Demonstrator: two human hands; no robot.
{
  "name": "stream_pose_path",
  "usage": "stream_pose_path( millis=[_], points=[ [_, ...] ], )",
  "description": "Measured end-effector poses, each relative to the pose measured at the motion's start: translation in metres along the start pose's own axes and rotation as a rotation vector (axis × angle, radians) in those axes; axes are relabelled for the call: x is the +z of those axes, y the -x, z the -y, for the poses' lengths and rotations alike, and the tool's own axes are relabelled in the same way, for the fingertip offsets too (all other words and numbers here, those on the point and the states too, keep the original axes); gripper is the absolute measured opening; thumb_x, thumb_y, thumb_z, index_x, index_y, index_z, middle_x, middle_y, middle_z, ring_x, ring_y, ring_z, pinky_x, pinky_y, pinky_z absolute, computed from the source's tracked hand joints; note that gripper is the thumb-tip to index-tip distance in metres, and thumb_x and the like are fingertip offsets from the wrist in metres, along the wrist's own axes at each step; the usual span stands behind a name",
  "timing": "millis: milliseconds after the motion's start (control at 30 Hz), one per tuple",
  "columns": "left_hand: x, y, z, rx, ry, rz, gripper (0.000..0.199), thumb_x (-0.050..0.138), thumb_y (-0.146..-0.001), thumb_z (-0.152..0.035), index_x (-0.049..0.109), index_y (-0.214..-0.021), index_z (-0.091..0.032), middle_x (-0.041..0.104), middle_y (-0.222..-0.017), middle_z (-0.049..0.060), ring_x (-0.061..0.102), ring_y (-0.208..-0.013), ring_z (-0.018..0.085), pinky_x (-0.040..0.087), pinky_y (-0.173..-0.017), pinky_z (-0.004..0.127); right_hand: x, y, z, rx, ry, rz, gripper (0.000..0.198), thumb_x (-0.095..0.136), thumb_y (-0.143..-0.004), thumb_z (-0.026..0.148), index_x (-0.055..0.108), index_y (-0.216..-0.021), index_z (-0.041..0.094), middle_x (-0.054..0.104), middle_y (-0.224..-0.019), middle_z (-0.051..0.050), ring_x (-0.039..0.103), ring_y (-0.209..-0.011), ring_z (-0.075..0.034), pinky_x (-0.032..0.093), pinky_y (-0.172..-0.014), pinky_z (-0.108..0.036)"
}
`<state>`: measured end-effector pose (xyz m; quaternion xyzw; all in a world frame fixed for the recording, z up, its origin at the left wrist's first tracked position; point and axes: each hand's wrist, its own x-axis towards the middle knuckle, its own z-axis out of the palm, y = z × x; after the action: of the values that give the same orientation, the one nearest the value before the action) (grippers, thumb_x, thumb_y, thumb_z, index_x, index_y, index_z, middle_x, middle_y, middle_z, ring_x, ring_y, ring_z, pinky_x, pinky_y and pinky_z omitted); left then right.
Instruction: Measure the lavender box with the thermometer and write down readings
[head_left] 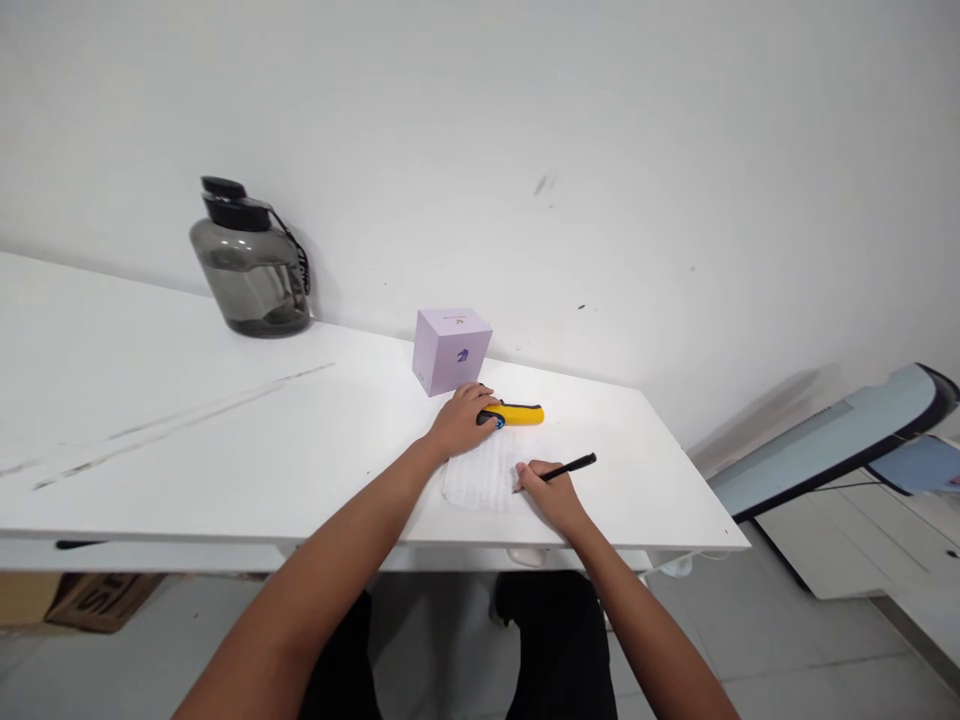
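Note:
A sheet of white paper [478,480] with faint lines of print or writing lies near the table's front edge. My right hand [550,494] is closed around a black pen [574,467], its tip down at the paper's right side. At the paper's top edge lies a yellow-and-black handheld tool [521,414]; its exact kind cannot be made out. My left hand [463,419] grips the tool's dark left end, fingers on the far side and thumb on the near side. Just behind that hand stands a lilac box [456,352] with a small purple mark.
A large grey see-through water jug [251,270] with a black lid stands at the back left, against the white wall [480,150]. The white table [187,430] ends to my right. Beyond it leans a pale blue panel with a dark rim [832,440]. A cardboard box [105,600] sits below left.

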<state>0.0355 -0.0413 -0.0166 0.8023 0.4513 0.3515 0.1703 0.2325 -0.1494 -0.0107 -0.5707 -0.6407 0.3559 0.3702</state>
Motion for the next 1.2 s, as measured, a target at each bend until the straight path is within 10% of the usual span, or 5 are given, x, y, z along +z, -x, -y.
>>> stream_pose_path(
  millis=[1200],
  points=[
    [0.0009, 0.0004, 0.0025, 0.049, -0.028, 0.021, 0.043, 0.053, -0.079, -0.019, 0.066, -0.120, -0.023, 0.060, -0.137, 0.008, 0.042, -0.139, 0.031, 0.042, -0.115, 0.052, -0.0030, -0.0026, -0.0032, 0.019, -0.090, -0.012, 0.039, 0.060, -0.087, 0.051, 0.063, -0.061, 0.021, 0.057, -0.054, 0.000, 0.052, -0.055, -0.016, 0.042, -0.058, -0.029]
  ],
)
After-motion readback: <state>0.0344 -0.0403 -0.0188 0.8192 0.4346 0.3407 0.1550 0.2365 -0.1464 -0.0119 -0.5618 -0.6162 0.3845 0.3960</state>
